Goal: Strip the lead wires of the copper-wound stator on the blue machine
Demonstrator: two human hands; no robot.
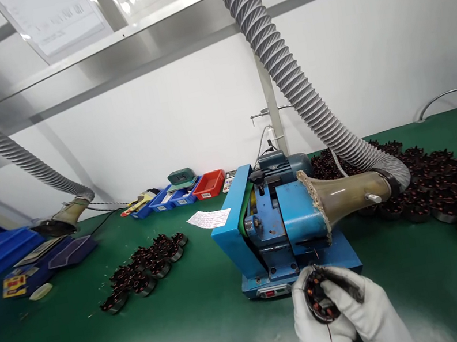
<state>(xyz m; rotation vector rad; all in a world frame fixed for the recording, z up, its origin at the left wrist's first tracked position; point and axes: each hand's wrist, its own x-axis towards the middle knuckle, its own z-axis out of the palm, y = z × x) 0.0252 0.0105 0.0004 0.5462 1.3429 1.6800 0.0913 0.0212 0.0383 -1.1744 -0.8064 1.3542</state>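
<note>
Both gloved hands — left hand (318, 328), right hand (373, 316) — clasp one wound stator (319, 299) before the blue machine (279, 226).

White fabric gloves cover the left hand (320, 328) and right hand (373, 313).

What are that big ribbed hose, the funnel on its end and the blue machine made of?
The hose looks like flexible grey plastic, ribbed in spirals. The funnel seems to be translucent yellowish plastic or rubber, glossy, with a frayed rim. The blue machine appears to be painted metal, chipped in places.
</note>
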